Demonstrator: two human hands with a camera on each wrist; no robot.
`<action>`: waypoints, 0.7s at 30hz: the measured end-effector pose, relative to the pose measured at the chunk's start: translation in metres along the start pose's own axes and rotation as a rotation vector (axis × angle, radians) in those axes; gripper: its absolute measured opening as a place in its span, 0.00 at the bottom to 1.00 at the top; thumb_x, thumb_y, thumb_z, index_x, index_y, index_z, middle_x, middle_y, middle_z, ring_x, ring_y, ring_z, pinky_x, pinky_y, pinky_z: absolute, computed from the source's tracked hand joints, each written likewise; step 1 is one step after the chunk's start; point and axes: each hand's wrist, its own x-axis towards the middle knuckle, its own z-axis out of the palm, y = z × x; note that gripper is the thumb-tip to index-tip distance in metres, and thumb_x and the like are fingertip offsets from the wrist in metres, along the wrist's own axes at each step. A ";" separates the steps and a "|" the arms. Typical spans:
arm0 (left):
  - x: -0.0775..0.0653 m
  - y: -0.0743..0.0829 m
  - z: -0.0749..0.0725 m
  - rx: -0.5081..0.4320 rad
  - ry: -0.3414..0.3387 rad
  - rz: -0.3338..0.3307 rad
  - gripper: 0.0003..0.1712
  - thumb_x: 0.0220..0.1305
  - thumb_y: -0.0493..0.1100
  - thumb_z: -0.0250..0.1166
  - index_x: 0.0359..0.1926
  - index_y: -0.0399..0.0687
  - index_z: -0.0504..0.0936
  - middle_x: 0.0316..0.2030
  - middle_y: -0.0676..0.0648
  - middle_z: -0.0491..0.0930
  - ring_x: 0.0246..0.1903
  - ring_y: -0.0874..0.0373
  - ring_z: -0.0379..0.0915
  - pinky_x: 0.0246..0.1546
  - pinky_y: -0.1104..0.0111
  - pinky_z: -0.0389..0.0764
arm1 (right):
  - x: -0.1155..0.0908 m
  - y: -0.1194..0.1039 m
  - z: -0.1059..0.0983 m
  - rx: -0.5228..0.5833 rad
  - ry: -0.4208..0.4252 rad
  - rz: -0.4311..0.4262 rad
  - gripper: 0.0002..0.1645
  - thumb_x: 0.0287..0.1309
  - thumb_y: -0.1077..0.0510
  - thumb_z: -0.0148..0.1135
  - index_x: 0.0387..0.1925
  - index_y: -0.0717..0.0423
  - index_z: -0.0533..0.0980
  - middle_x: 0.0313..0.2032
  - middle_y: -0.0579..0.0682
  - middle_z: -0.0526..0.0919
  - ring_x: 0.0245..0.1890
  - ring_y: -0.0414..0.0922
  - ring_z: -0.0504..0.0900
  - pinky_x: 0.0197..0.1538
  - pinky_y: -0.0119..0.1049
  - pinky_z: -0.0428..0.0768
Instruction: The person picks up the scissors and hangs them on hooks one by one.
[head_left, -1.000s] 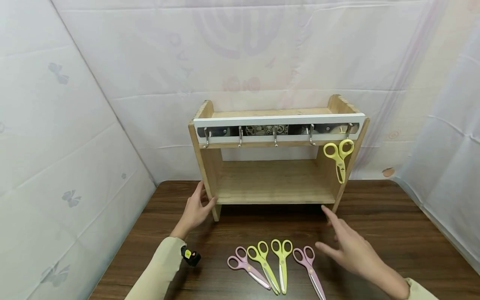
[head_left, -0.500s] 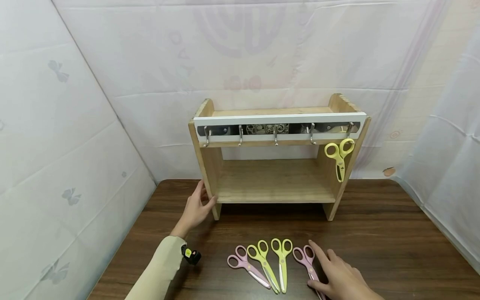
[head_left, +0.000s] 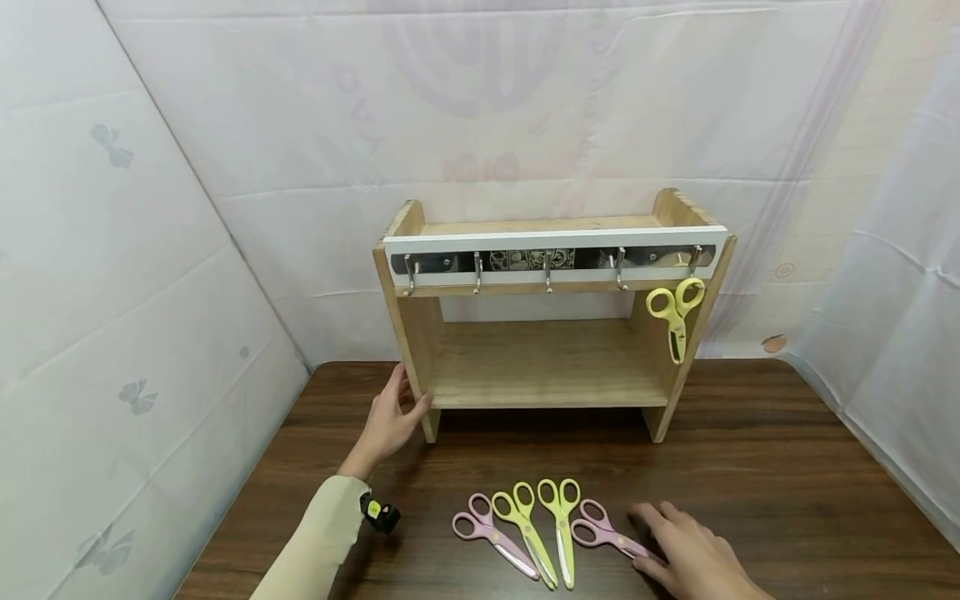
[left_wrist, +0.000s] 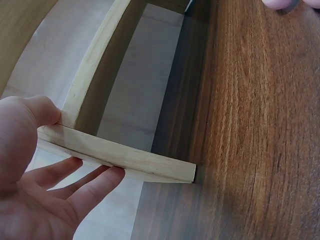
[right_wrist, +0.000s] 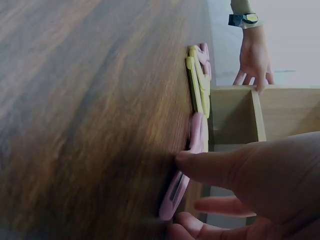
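Note:
My left hand (head_left: 386, 421) grips the left side panel of a wooden shelf (head_left: 551, 367). In the left wrist view its thumb lies on one face and its fingers on the other. My right hand (head_left: 693, 550) is at the blade end of a pair of pink scissors (head_left: 596, 532) on the table. The right wrist view shows the thumb on these scissors (right_wrist: 196, 132) and other fingertips near the blade tip, which is partly hidden. Left of them lie two yellow-green scissors (head_left: 564, 529) (head_left: 531, 533) and another pink pair (head_left: 495, 533). Yellow scissors (head_left: 677, 317) hang from the rightmost hook.
A white rail (head_left: 555, 242) with several metal hooks (head_left: 548, 271) runs along the shelf's upper front. The shelf stands on a dark wooden table (head_left: 465, 462). Pale printed cloth (head_left: 525, 100) rises behind and at both sides.
My right hand has come from beside the shelf's right leg down to the rightmost pink scissors. Those scissors have turned, their blade end swinging to the right. My left hand stays on the side panel.

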 end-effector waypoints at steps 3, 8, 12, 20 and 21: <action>0.000 0.000 0.000 0.005 0.007 0.005 0.39 0.69 0.42 0.62 0.74 0.56 0.54 0.61 0.35 0.72 0.54 0.41 0.75 0.44 0.51 0.83 | -0.001 0.003 -0.001 0.006 0.021 -0.057 0.20 0.47 0.51 0.76 0.43 0.42 0.79 0.34 0.37 0.74 0.30 0.37 0.74 0.22 0.38 0.71; 0.000 0.000 0.000 0.002 0.012 0.019 0.39 0.68 0.42 0.63 0.74 0.56 0.54 0.60 0.34 0.73 0.54 0.39 0.76 0.43 0.50 0.83 | -0.002 0.007 0.000 0.018 0.056 -0.139 0.12 0.50 0.55 0.74 0.33 0.36 0.79 0.30 0.31 0.70 0.27 0.30 0.68 0.21 0.32 0.66; 0.000 0.000 -0.001 -0.002 0.011 0.022 0.39 0.68 0.43 0.63 0.74 0.56 0.54 0.60 0.33 0.73 0.53 0.39 0.76 0.42 0.52 0.83 | -0.001 0.008 0.001 0.010 0.076 -0.166 0.14 0.49 0.56 0.75 0.29 0.34 0.76 0.29 0.30 0.69 0.28 0.30 0.68 0.22 0.33 0.67; 0.000 0.000 -0.001 0.000 0.011 0.028 0.39 0.68 0.42 0.63 0.74 0.55 0.54 0.60 0.33 0.72 0.53 0.38 0.76 0.43 0.52 0.83 | 0.000 0.008 0.001 0.018 0.072 -0.174 0.17 0.47 0.57 0.76 0.28 0.34 0.74 0.28 0.29 0.69 0.26 0.29 0.67 0.22 0.32 0.66; 0.000 0.000 -0.001 -0.001 0.010 0.028 0.39 0.68 0.42 0.62 0.74 0.55 0.54 0.60 0.33 0.72 0.53 0.38 0.76 0.43 0.51 0.83 | 0.000 0.009 0.001 0.027 0.070 -0.177 0.17 0.47 0.58 0.76 0.28 0.35 0.74 0.28 0.29 0.69 0.26 0.29 0.67 0.22 0.32 0.66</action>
